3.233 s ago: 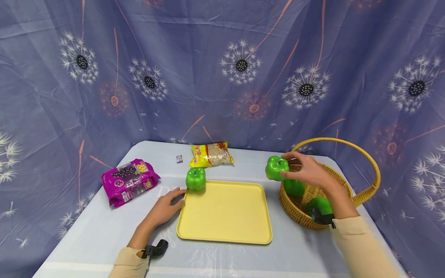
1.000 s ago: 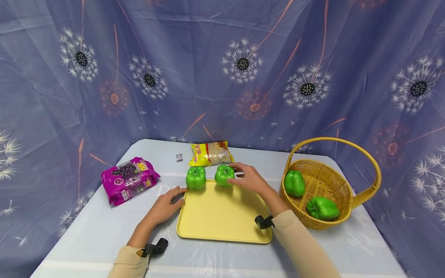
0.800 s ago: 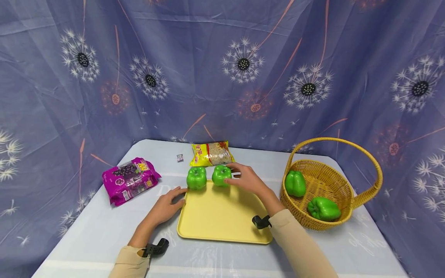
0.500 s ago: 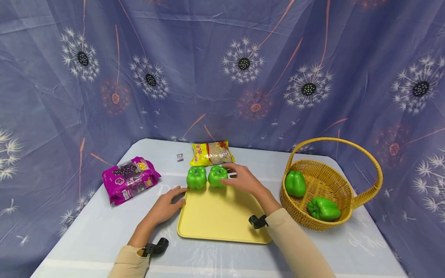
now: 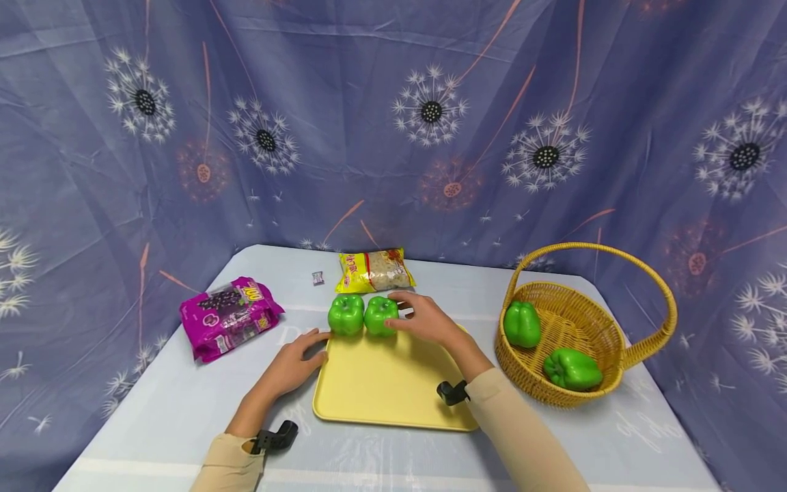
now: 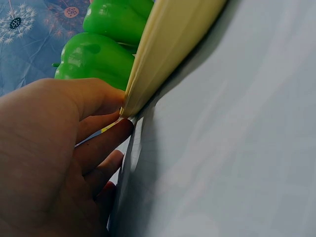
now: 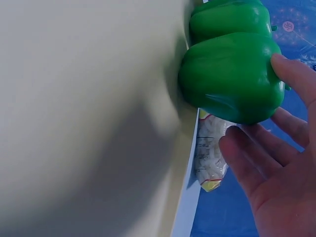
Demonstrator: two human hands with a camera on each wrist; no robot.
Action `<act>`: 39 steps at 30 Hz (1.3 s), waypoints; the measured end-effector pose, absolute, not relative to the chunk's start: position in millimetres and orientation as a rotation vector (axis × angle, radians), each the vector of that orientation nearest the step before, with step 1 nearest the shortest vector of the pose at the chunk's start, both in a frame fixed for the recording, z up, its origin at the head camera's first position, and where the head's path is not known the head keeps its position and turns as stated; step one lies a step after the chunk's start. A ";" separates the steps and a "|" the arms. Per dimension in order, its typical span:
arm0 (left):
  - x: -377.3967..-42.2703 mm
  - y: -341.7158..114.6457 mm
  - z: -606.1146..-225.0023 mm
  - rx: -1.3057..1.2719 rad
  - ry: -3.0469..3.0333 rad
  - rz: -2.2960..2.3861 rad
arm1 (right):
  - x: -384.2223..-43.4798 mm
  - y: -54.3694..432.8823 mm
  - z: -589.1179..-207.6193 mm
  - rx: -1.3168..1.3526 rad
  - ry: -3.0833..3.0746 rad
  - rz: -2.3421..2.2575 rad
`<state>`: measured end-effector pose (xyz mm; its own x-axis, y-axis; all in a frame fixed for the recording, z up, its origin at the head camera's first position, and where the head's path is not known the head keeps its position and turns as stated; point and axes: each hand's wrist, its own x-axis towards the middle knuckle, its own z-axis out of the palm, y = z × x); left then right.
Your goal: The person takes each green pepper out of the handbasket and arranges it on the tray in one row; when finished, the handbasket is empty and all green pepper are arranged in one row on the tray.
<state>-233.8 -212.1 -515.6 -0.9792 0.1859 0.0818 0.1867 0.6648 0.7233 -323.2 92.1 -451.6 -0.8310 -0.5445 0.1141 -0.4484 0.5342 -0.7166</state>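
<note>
Two green bell peppers stand side by side at the far left of a yellow tray (image 5: 393,389). My right hand (image 5: 424,320) has thumb and fingers about the right-hand bell pepper (image 5: 380,316); in the right wrist view the thumb (image 7: 291,71) lies against its side and other fingers reach beneath it. The left-hand bell pepper (image 5: 346,314) stands right beside it, over the tray's corner. My left hand (image 5: 294,363) rests at the tray's left edge, fingers loosely extended. In the left wrist view, its fingertips touch the tray's rim (image 6: 143,74).
A wicker basket (image 5: 513,379) with a tall handle stands on the right, holding two more green peppers (image 5: 572,369). Behind the tray lies a yellow snack bag (image 5: 375,271) near a small wrapped candy (image 5: 317,278). A purple bag (image 5: 229,318) lies at left. A patterned curtain (image 5: 344,137) hangs behind.
My right hand has carried a bell pepper from above the basket leftward to the tray's far edge, then slid it beside the other pepper. My left hand has stayed in place.
</note>
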 end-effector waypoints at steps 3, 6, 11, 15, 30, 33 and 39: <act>-233.6 -211.6 -514.1 -0.322 -2.866 -1.240 | -323.1 92.4 -450.4 -0.853 2.626 -1.175; -233.6 -211.1 -513.4 -0.318 -2.868 -1.240 | -323.5 93.4 -450.7 -0.857 2.610 -1.174; -234.2 -210.6 -513.6 -0.324 -2.863 -1.241 | -322.6 97.1 -450.6 -0.874 2.610 -1.181; -234.6 -210.8 -514.3 -0.328 -2.866 -1.247 | -319.0 103.1 -445.3 -0.861 2.631 -1.184; -234.6 -213.1 -515.9 -0.329 -2.862 -1.241 | -309.1 147.1 -415.7 -0.973 2.718 -1.042; -234.0 -212.7 -515.4 -0.329 -2.858 -1.246 | -306.2 158.2 -412.8 -0.982 2.728 -1.016; -233.3 -212.9 -513.9 -0.330 -2.861 -1.239 | -298.6 179.2 -406.5 -0.969 2.764 -0.966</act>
